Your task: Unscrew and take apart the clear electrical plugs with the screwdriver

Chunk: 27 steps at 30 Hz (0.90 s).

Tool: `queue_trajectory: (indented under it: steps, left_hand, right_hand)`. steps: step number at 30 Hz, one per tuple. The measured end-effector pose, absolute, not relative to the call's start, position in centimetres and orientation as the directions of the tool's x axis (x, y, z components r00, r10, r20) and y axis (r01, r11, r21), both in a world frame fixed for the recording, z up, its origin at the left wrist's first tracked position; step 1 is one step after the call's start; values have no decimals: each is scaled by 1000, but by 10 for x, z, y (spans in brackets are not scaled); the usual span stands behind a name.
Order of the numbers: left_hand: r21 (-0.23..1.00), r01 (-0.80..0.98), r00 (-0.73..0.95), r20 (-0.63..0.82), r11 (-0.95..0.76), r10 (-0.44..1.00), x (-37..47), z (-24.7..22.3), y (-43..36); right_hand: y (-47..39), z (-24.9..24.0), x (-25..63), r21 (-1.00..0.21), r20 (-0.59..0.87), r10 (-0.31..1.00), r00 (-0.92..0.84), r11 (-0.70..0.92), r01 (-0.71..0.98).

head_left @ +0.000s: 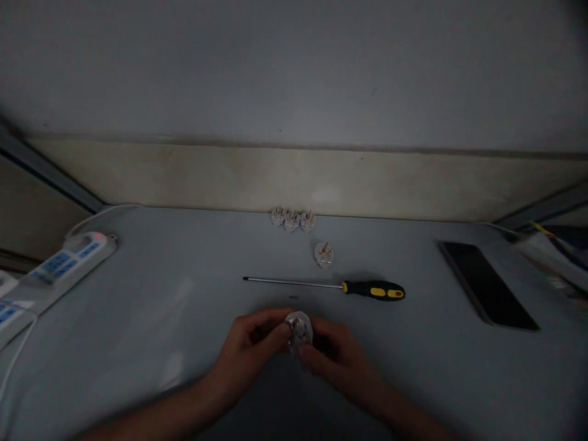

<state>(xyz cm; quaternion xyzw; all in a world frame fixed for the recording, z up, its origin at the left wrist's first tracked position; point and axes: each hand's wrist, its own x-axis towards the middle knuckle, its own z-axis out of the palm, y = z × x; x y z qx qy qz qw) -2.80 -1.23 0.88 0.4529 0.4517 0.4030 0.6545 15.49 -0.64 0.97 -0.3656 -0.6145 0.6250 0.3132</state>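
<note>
Near the front of the grey table, a round white plug piece (301,329) is held between both hands. My left hand (255,343) grips its left side with thumb and fingers, and my right hand (337,355) grips its right side, the thumb on its lower edge. Beyond the hands lies a screwdriver (374,290) with a black and yellow handle, its shaft pointing left. A small dark piece (294,297) rests between the shaft and the hands. Another white plug piece with metal pins (324,254) lies behind the screwdriver.
Three similar plug pieces (293,221) stand together by the wall at the table's back edge. A white power strip (68,263) with a cable is at the left. At the right lie a dark phone or tablet (489,286) and some papers (555,254).
</note>
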Motion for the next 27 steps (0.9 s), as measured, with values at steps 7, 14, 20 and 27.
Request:
queue_trajectory:
  steps: [7, 14, 20, 27]
  left_hand:
    - [973, -61, 330, -189, 221, 925, -28, 11, -13]
    - [991, 78, 363, -126, 105, 923, -27, 16, -10]
    - [858, 368, 425, 188, -358, 886, -29, 14, -1]
    - [697, 545, 392, 280, -466, 877, -37, -6, 3]
  right_hand:
    - [-4, 14, 163, -978, -84, 874, -479, 21, 209]
    - [-3, 9, 162, -926, 22, 878, -477, 197, 321]
    - [4, 8, 181, -828, 266, 898, -349, 399, 395]
    - [28, 25, 227, -731, 361, 930, -63, 324, 600]
